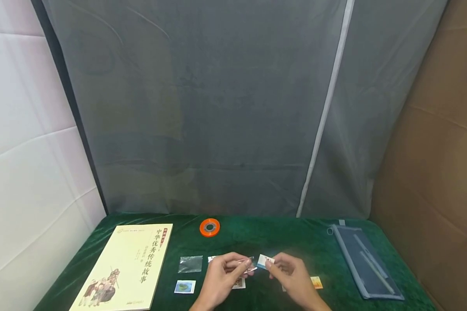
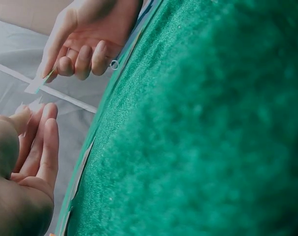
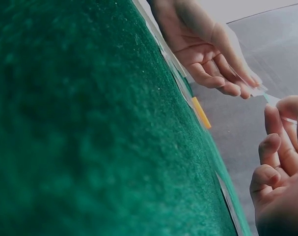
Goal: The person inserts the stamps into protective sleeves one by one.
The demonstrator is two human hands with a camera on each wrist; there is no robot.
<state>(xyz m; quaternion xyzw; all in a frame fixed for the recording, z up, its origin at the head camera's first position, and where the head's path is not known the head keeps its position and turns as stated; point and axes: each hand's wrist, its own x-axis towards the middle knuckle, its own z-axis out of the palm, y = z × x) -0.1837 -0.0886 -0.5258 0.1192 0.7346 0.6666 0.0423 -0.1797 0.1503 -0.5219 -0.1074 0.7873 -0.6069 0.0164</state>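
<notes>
My left hand (image 1: 219, 278) pinches a small clear plastic sleeve (image 1: 251, 268) between thumb and fingers. Facing it, my right hand (image 1: 292, 277) holds a small white stamp-like card (image 1: 263, 261) with a blue edge by its corner. Card and sleeve meet edge to edge in the head view, above the green cloth. In the right wrist view, the card's tip (image 3: 270, 99) points at the sleeve (image 3: 258, 91). Partly hidden under the left hand lies another stamp (image 1: 239, 284). An orange-yellow stamp (image 1: 317, 282) shows beside the right hand.
A flat clear sleeve (image 1: 190, 264) and a blue-green stamp (image 1: 185, 287) lie left of the hands. Further left is a cream book (image 1: 128, 263). An orange tape roll (image 1: 203, 227) sits at the back; a mesh zip pouch (image 1: 367, 263) lies at the right.
</notes>
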